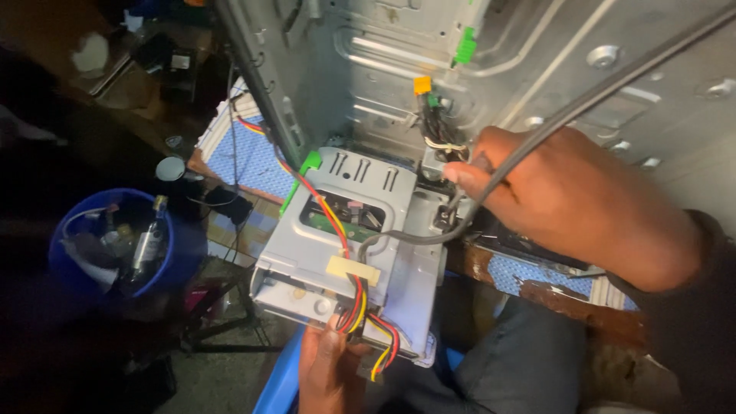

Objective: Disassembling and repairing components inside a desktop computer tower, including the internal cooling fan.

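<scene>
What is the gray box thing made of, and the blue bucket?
The gray drive cage looks like bare sheet metal: dull silver, with stamped slots and folded edges. The blue bucket looks like plastic: smooth, evenly coloured, with a rounded rim. The left hand holds the cage's end.

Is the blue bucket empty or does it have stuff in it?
It has stuff in it. The blue bucket holds a jumble of small parts, with a silvery cylinder and a pale wire showing inside.

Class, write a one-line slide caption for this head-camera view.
Left hand steadies a metal drive cage by its coloured wires; right hand grips a grey cable.
</scene>
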